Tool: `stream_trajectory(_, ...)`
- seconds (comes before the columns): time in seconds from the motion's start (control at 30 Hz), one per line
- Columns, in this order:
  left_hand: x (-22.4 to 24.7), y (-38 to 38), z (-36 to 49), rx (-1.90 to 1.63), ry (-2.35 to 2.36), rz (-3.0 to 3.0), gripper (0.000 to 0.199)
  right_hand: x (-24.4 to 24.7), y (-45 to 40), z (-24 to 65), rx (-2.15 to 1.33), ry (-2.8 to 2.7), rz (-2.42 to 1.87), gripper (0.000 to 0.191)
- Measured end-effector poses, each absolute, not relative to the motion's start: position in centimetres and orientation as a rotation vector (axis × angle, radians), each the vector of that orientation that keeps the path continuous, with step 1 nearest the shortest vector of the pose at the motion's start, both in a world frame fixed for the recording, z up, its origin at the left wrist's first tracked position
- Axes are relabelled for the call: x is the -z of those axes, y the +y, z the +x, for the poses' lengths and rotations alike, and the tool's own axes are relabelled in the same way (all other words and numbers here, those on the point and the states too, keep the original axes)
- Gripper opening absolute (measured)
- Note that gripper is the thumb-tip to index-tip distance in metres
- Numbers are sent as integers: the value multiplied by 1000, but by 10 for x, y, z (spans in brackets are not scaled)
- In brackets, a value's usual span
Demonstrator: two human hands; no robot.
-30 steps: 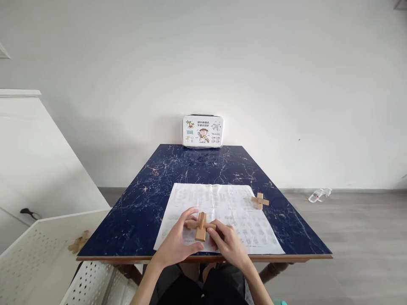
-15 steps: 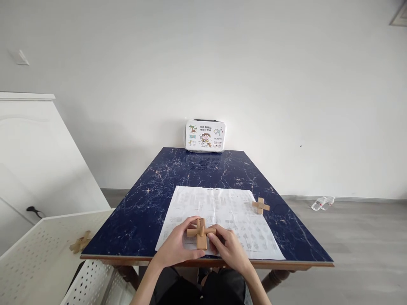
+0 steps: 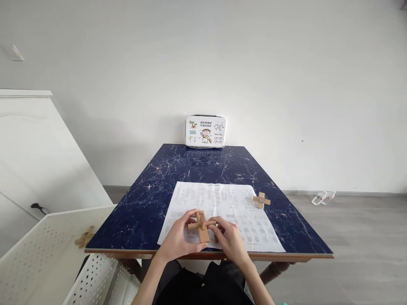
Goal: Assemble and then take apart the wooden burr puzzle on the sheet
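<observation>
A cross-shaped wooden interlocking puzzle (image 3: 204, 234) is held above the near edge of the paper, its flat piece marked with a dark figure at the top. My left hand (image 3: 177, 241) grips that flat piece by its two ends, thumb at the bottom and fingers at the top. The fingers of my right hand (image 3: 229, 238) pinch the right end of the round crosswise rod. Beneath both hands lies a printed sheet (image 3: 219, 201) with rows of small diagrams, too faint to read. A second wooden puzzle (image 3: 261, 200) rests at the sheet's right edge.
The blue marbled table (image 3: 143, 190) meets the wall, where a white cartoon-printed case (image 3: 205, 132) stands. On the left, a white perforated container (image 3: 34, 245) holds wooden pieces (image 3: 84, 237). Clear plastic bottles (image 3: 323, 197) lie on the floor at right.
The held puzzle has tilted, its flat piece now leaning and its rod rising to the right. My right fingers have shifted outward to the rod's end. The camera view has moved slightly.
</observation>
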State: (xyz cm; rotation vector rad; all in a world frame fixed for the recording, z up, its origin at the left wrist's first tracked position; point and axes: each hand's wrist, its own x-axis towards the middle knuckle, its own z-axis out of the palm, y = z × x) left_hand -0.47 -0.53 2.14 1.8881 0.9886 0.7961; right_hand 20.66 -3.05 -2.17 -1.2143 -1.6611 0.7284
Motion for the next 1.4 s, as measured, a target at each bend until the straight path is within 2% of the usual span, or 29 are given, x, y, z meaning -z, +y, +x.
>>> stream_trajectory(0.33,-23,-8,-10,-789,906,1848,77,2,-44,210,-997,-1719,-1078,35)
stream_trajectory(0.9,-18,-8,-9,-832,925,1755,88,14,-40,207,-936,-1654,-1143,35)
stream_trajectory(1.17,-22,-4,-5,-793,914,1875,82,23,-36,203,-660,-1616,-1259,32)
stream_trajectory(1.4,-20,-6,-4,-780,934,1872,81,21,-34,208,-789,-1624,-1255,32)
